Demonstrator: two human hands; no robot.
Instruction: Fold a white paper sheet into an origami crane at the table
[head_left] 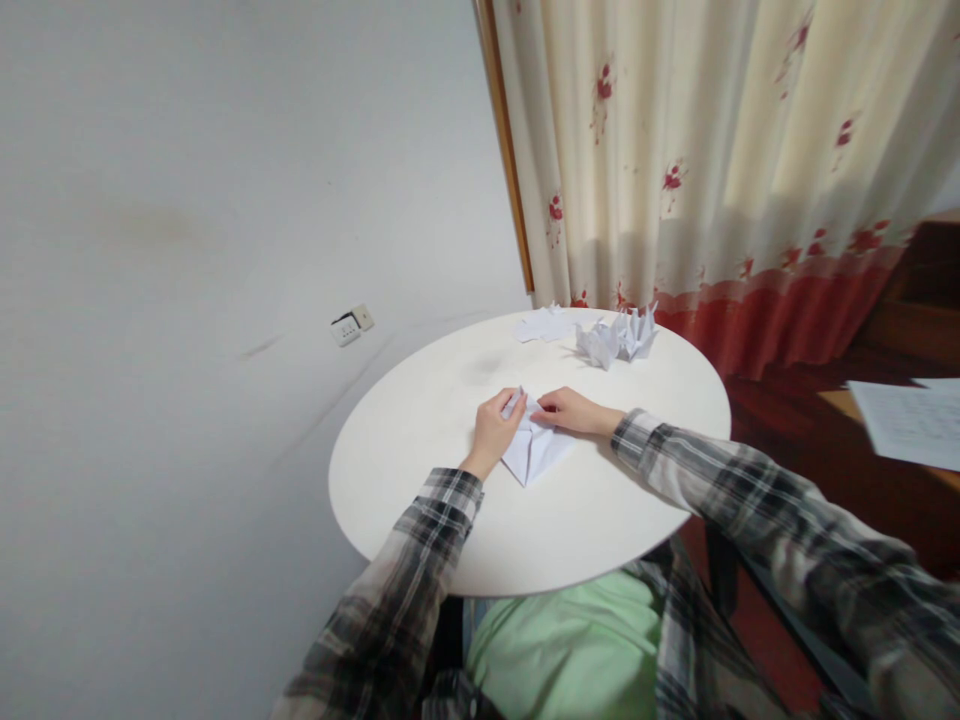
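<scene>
Folded white paper (534, 448) lies flat near the middle of the round table (420, 420). Left hand (495, 430) pinches its upper left edge, fingers curled; right hand (574, 410) presses its top corner, fingers together. Finished paper figures (619, 338) sit at the far edge, well apart.

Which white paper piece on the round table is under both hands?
The half-folded sheet near the front, pressed flat by both hands. The finished folded pieces lie untouched at the far edge.
</scene>
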